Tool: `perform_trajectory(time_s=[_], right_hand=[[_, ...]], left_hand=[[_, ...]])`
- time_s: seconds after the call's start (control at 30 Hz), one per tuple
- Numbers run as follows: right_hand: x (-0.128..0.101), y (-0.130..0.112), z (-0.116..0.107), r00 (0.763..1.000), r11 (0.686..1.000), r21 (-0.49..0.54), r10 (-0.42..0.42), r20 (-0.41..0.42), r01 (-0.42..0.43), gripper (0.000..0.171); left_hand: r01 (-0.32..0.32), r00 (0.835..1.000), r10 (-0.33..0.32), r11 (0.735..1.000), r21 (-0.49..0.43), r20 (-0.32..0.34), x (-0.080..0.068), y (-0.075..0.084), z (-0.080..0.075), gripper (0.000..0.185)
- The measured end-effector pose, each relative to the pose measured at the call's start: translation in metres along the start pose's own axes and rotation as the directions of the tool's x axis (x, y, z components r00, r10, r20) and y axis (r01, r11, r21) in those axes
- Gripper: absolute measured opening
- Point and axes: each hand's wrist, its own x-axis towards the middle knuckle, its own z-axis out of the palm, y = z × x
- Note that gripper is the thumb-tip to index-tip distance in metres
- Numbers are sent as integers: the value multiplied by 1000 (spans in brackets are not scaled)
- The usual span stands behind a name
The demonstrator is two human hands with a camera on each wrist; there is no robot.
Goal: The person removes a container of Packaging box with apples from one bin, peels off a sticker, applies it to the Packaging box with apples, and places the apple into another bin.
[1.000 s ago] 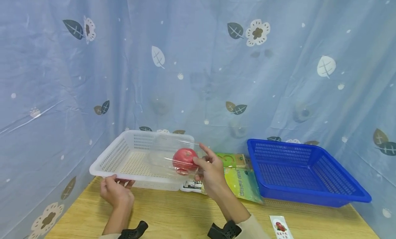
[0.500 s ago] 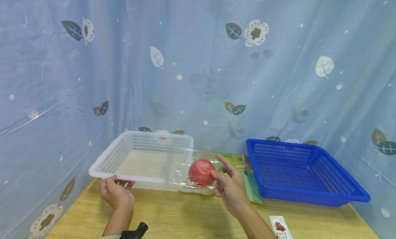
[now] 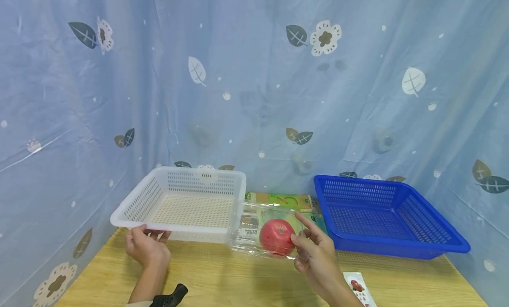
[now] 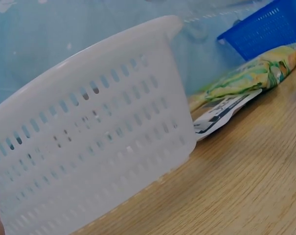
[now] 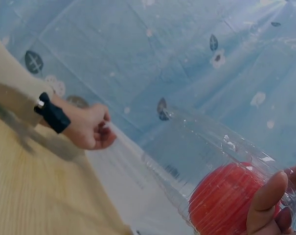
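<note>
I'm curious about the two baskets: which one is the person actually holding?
The white basket, on the left. The left hand grips its near rim. The blue basket sits untouched on the right, while the right hand holds a clear box with a red fruit.

White basket (image 4: 89,142) on wooden table (image 4: 226,191); packets (image 4: 245,78), perhaps snacks, behind.

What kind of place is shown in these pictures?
Probably a staged tabletop set rather than a real kitchen or shop: a wooden table closed in by a blue printed curtain, with a white basket and a blue basket set on it.
</note>
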Motion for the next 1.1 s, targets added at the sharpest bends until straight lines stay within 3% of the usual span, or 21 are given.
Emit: perform_trajectory(time_s=[0.63, 1.1], right_hand=[[-14, 32, -38, 997, 997, -79, 3, -82, -10, 71], [-20, 54, -52, 989, 973, -204, 87, -122, -111, 72]], left_hand=[[10, 1000, -10, 1000, -10, 10, 0, 1, 0, 10], [13, 1000, -13, 1000, -9, 12, 1, 1, 0, 9]])
